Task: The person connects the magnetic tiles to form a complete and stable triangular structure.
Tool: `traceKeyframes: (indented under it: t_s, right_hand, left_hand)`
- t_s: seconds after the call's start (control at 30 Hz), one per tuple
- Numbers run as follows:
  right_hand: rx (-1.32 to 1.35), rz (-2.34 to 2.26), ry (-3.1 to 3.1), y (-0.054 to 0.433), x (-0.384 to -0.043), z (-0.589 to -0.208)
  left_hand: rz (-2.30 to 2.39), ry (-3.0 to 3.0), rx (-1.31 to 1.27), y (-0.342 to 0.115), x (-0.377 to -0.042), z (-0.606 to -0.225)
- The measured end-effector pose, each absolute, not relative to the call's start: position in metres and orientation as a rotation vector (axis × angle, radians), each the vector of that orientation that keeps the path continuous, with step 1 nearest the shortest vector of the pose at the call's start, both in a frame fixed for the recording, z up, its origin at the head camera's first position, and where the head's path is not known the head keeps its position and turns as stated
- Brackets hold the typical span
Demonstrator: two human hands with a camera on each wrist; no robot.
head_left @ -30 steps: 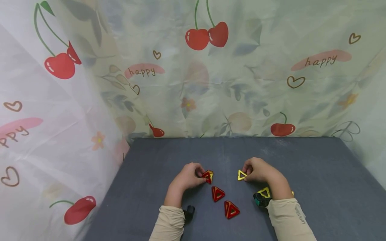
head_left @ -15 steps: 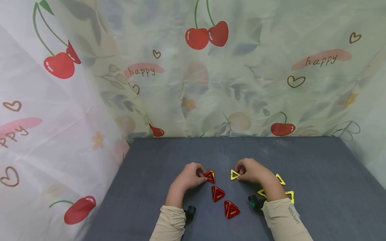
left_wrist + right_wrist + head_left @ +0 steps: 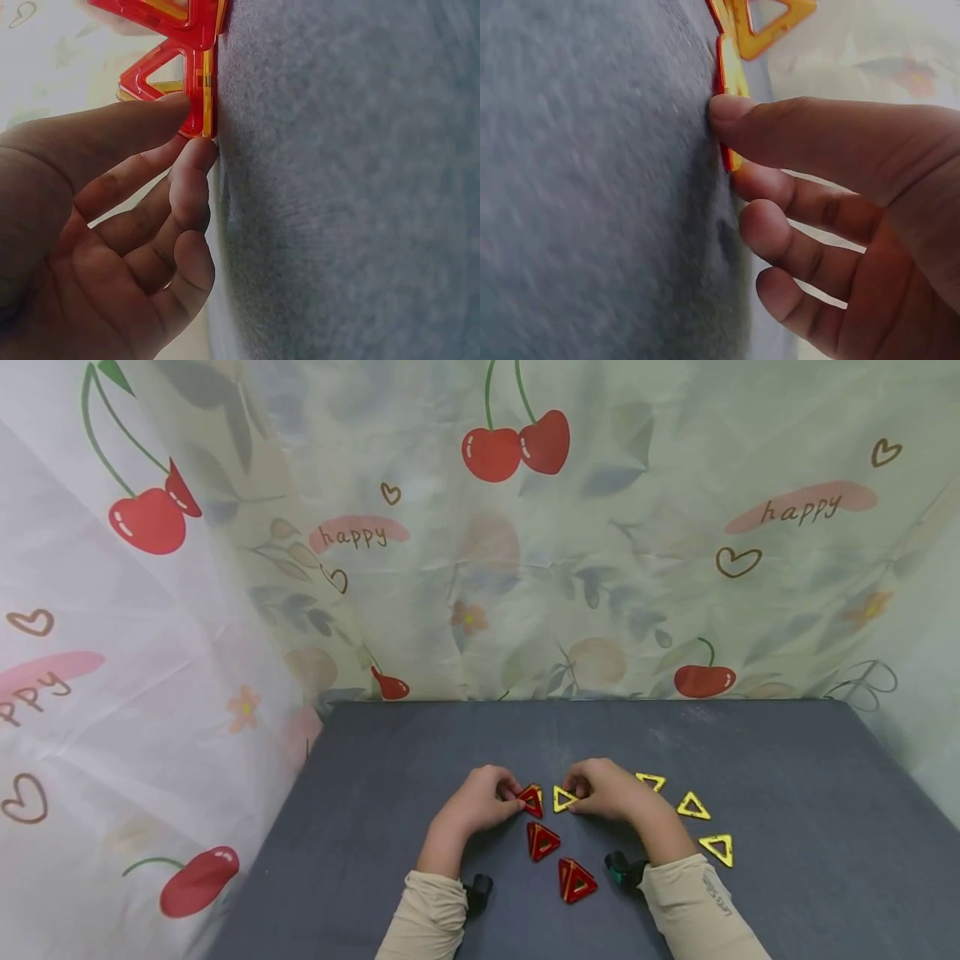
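Observation:
In the head view my left hand point(image 3: 476, 800) pinches a small red-and-yellow triangular magnetic-tile pyramid point(image 3: 537, 811). The left wrist view shows thumb and a finger at the corner of this pyramid point(image 3: 196, 82), low against the tabletop. My right hand point(image 3: 611, 792) pinches a yellow triangle tile point(image 3: 558, 802) a short gap to the right of that pyramid. Up close, the right wrist view has thumb and forefinger on the tile point(image 3: 732, 67), lying nearly flat, with a red edge underneath. Two more red pyramids, one nearer point(image 3: 567, 885) and one farther point(image 3: 535, 843), stand between the forearms.
Three yellow triangle tiles, the back one point(image 3: 651, 779), the middle one point(image 3: 693, 814) and the front one point(image 3: 718, 839), lie beside my right forearm. The dark grey table point(image 3: 405, 735) meets a printed curtain point(image 3: 427, 635) behind. Black wrist cameras sit on both wrists.
My right hand has slid left with the yellow triangle tile, closing on the pyramid and uncovering the yellow tiles behind the forearm. My left hand has shifted slightly right with the pyramid.

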State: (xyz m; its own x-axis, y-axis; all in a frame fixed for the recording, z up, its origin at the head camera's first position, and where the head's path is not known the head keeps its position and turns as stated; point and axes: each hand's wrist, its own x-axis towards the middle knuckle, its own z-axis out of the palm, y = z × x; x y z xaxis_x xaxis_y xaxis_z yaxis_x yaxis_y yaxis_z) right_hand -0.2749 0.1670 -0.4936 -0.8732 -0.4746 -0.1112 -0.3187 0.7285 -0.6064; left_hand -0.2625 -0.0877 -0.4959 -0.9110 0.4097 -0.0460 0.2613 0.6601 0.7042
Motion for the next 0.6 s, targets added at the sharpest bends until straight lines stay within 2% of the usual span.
traceKeyframes:
  t_s: [0.6]
  right_hand:
    - [-0.660,-0.815,2.710,0.1596,-0.2726,-0.4945]
  left_hand:
    - [1.096,2.655,0.537,-0.0853,-0.2603,-0.4946]
